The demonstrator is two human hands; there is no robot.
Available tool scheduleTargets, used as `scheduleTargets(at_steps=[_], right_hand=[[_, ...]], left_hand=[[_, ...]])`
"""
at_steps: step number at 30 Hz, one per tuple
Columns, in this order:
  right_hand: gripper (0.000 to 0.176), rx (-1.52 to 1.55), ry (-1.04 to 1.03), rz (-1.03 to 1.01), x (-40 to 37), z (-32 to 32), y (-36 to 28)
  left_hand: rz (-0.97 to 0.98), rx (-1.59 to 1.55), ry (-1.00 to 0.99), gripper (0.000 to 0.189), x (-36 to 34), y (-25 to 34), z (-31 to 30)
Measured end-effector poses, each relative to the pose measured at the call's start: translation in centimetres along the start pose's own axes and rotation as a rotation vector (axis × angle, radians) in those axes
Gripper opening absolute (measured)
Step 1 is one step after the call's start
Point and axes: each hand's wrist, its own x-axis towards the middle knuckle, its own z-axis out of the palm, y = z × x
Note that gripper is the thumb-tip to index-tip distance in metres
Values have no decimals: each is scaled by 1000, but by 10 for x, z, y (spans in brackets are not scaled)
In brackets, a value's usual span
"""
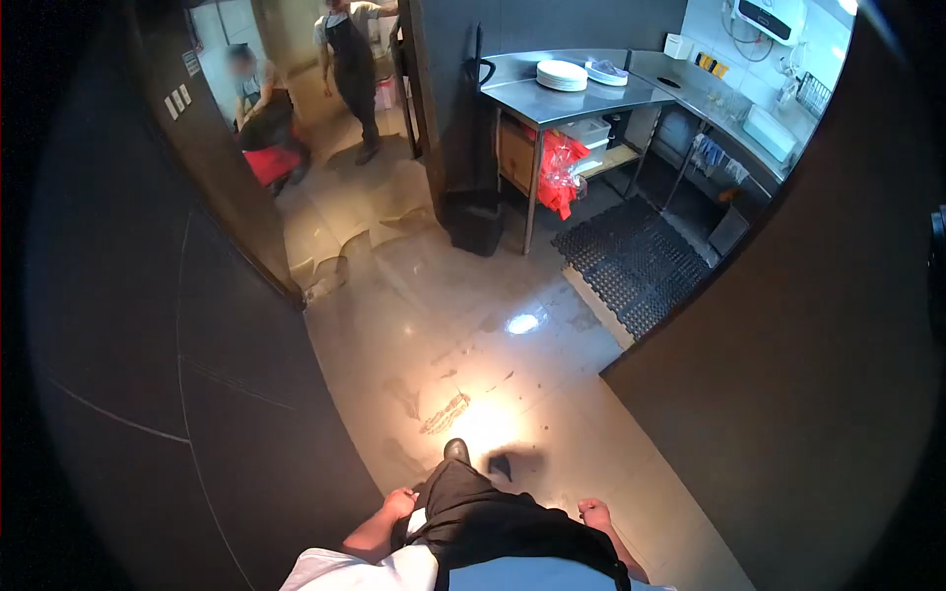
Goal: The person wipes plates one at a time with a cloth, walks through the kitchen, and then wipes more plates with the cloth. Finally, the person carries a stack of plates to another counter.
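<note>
My left hand (399, 502) hangs beside my left thigh, fingers curled in, with no object showing in it. A small white patch (416, 520) lies against the dark trousers (493, 512) close to that hand. On the other side, my right hand (593, 512) is held in a loose fist away from my right leg, and nothing is visible in it. One dark shoe (456, 450) is out in front on the tiled floor (394, 315). Neither hand touches any counter or wall.
Dark walls (108, 345) flank the passage. A steel counter (522, 100) with stacked plates (562, 75) stands ahead right, beside a black rubber mat (641, 261). A black dustpan (473, 222) leans nearby. Through the doorway, one person (261, 108) crouches and another (350, 69) stands. The floor has wet marks.
</note>
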Motion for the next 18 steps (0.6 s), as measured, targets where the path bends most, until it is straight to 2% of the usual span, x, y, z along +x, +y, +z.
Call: scheduleTargets(at_steps=[1, 4, 6, 8, 11, 12, 14, 15, 18], right_hand=[[22, 27, 9, 29, 6, 8, -3], [22, -37, -44, -69, 19, 16, 15], [12, -63, 8, -33, -8, 21, -28], [10, -81, 40, -54, -19, 34, -51], [17, 368, -201, 3, 17, 51, -49], [17, 390, -157, -8, 13, 63, -58], [18, 435, -64, -23, 8, 83, -87], [15, 535, -110, -70, 4, 91, -86], [22, 803, -283, -245, 31, 102, -84]], left_hand=[[-25, -81, -16, 39, 33, 13, -14], [33, -163, 23, 41, 80, 33, -38], [14, -236, -21, 44, 62, 79, -88], [81, -168, 4, 45, 80, 97, -114], [75, -54, 15, 45, 102, 133, -154], [90, -14, 7, 46, 111, 145, -166], [155, -131, -68, 44, 104, 181, -192], [186, -226, -85, 44, 110, 190, -198], [203, 63, 8, 40, 164, 181, -197]])
